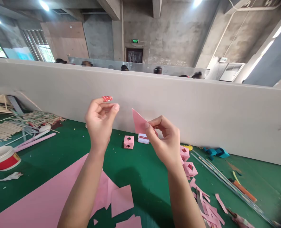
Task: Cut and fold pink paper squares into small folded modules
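Note:
My right hand (165, 136) pinches a pink paper piece (138, 122) between thumb and fingers, raised above the table. The paper looks folded, with a pointed corner at its upper left. To the left, my left hand (100, 118) is raised with nothing visible in it. Its index finger, wrapped in a red strip (107, 98), stands apart from the thumb, and the other fingers curl inward. Below and between my hands, a pink folded paper cube (128, 142) with dark openings sits on the green table (121, 167). More pink paper cubes (190, 169) lie partly behind my right wrist.
A large pink sheet (42, 193) and pink paper squares (122, 199) lie in front. A phone (143, 138) rests near the white partition (131, 91). Paper strips (212, 212), scissors and long clear rods (226, 180) are right; a paper cup (3, 158) and sticks (4, 130) left.

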Demonstrator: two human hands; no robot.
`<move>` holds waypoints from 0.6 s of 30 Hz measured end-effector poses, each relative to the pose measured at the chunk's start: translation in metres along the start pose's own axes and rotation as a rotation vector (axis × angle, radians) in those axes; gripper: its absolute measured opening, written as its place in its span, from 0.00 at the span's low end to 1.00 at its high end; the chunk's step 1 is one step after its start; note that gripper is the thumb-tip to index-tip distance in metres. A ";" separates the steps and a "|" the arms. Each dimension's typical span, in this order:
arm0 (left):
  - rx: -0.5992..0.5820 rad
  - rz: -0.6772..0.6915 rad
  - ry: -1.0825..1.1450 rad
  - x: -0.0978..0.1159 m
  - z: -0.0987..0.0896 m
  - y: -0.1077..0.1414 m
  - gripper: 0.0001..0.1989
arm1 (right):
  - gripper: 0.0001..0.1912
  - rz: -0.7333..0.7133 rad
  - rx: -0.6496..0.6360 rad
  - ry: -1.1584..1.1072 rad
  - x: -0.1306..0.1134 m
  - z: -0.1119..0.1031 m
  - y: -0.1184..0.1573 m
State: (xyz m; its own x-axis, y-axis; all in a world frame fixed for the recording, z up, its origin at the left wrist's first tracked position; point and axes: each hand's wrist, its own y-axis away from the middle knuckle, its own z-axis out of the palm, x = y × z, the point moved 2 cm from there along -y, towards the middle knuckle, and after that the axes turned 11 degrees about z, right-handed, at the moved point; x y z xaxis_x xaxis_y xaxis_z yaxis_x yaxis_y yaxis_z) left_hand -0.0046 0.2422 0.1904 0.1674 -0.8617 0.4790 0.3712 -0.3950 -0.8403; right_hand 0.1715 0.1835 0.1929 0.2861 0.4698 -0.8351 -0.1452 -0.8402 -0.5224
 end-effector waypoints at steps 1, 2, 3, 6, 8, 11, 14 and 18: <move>-0.034 0.011 0.025 0.004 0.003 0.002 0.14 | 0.08 0.003 -0.005 0.010 0.001 0.000 -0.001; -0.080 0.037 0.034 0.008 0.006 0.004 0.15 | 0.08 0.002 -0.013 0.027 0.002 0.001 -0.002; -0.149 0.056 0.039 0.012 0.010 0.007 0.16 | 0.07 0.000 -0.022 0.046 0.003 0.001 -0.003; -0.258 0.128 0.057 0.017 0.018 0.013 0.17 | 0.06 -0.007 -0.023 0.085 0.006 0.002 -0.006; -0.248 0.179 0.066 0.015 0.019 0.014 0.16 | 0.07 -0.004 0.000 0.097 0.008 0.001 -0.007; -0.262 0.216 0.050 0.012 0.018 0.014 0.16 | 0.08 0.010 0.004 0.132 0.009 0.000 -0.008; -0.283 0.257 -0.026 0.013 0.018 0.016 0.14 | 0.07 0.021 -0.022 0.175 0.010 0.001 -0.009; -0.335 0.297 -0.146 0.018 0.018 0.018 0.16 | 0.07 0.000 0.014 0.182 0.011 0.000 -0.011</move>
State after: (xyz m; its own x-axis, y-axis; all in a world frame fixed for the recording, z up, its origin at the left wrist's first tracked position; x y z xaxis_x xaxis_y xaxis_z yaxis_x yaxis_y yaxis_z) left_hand 0.0212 0.2250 0.1888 0.3574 -0.9086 0.2162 -0.0236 -0.2402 -0.9704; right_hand 0.1762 0.1976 0.1892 0.4529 0.4120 -0.7907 -0.1584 -0.8356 -0.5261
